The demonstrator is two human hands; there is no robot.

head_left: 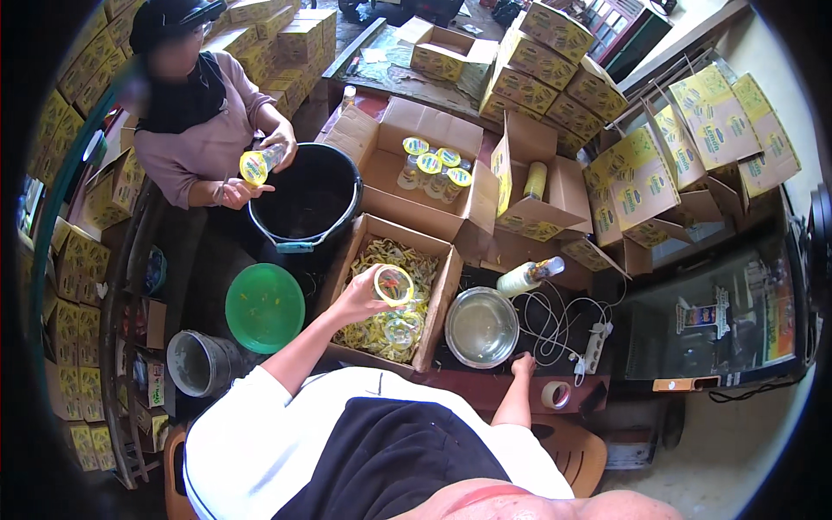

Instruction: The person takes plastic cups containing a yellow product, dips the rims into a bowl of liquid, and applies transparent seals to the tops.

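Yellow-rimmed cup (394, 286) in outstretched left hand (358, 299)

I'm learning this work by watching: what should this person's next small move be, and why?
Probably bring the right hand across from beside the round bowl to steady the clear, yellow-rimmed container. Only the left hand holds it, over the small yellow pieces in the open cardboard box, so a second hand would likely help control it.
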